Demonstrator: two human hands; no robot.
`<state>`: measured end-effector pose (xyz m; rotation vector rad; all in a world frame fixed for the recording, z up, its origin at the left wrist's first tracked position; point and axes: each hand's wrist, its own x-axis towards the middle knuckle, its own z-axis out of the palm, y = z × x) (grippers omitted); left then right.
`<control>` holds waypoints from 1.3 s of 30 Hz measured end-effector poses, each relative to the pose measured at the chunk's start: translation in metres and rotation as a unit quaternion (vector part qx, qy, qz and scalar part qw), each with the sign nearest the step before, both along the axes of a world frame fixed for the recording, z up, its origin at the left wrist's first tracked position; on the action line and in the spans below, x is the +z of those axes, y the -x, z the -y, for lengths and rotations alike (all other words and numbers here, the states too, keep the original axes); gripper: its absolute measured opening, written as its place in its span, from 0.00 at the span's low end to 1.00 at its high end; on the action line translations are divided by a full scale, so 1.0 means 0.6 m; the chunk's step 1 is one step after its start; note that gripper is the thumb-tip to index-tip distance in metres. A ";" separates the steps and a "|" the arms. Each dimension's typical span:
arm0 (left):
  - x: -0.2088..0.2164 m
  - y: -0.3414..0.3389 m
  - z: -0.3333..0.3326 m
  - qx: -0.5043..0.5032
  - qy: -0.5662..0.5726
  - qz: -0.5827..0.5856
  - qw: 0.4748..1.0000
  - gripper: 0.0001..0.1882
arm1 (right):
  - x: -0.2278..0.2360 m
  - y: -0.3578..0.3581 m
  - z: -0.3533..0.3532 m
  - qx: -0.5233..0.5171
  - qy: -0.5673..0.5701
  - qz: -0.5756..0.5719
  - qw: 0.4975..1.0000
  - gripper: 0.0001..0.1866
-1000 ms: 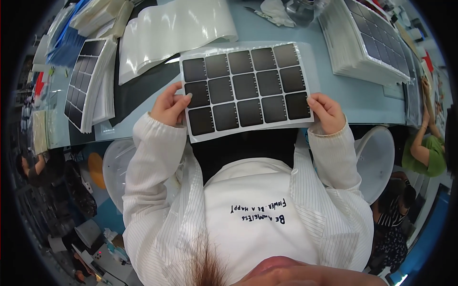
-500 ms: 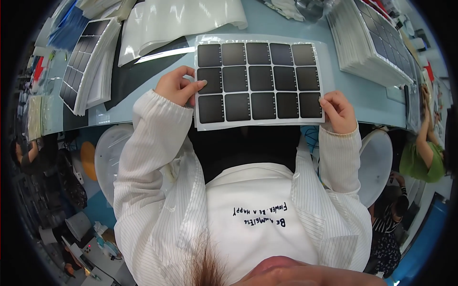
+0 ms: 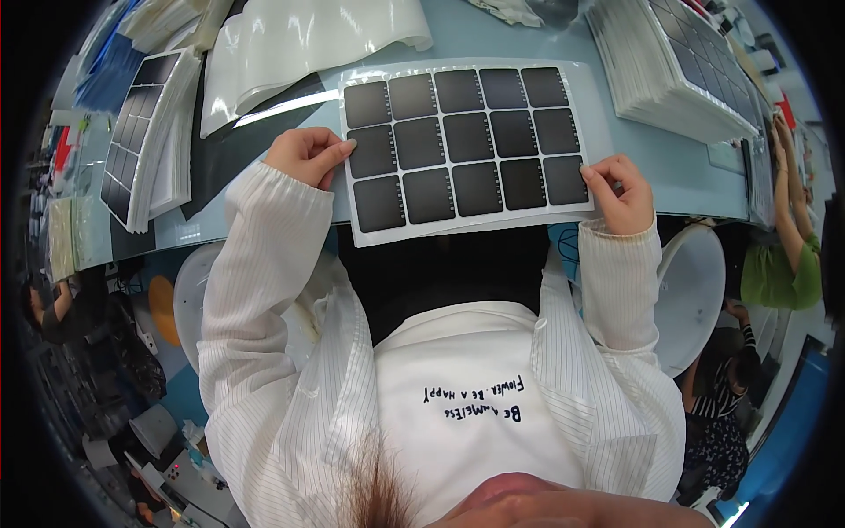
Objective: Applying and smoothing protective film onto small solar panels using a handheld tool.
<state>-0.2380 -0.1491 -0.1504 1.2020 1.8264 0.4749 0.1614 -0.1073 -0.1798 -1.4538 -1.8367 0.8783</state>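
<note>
A white sheet of black rounded-square stickers (image 3: 468,138), laid out in rows of several, lies near the front edge of the table. Its lower edge reaches slightly past that edge. My left hand (image 3: 304,158) pinches the sheet's left margin between thumb and fingers. At the right margin, the thumb and curled fingers of my right hand (image 3: 623,195) grip the lower corner area. Beneath the sticker sheet, a translucent backing sheet (image 3: 600,106) shows along the right side; whether my fingers hold it too is hidden.
A tall stack of similar sheets (image 3: 642,92) stands at the back right. At the left is a smaller tilted stack (image 3: 141,141), beside a curled white film (image 3: 317,40). A person in green (image 3: 779,273) works at the far right. The table's front edge (image 3: 678,216) runs before me.
My head view has turned slightly, so the sheet appears tilted and shifted left. My left thumb has slid outward to the sheet's left edge; my right hand keeps its grip.
</note>
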 end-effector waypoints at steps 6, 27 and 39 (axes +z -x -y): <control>-0.009 0.002 -0.009 0.010 -0.005 -0.021 1.000 0.17 | 0.009 0.010 0.003 -0.003 0.014 0.003 1.000 0.06; -0.021 -0.037 -0.006 0.037 -0.165 -0.227 0.959 0.16 | 0.004 0.008 -0.009 -0.003 -0.009 0.002 1.000 0.06; -0.017 -0.038 -0.011 -0.005 -0.163 -0.278 0.947 0.16 | 0.010 0.020 -0.003 -0.018 -0.024 0.036 0.999 0.06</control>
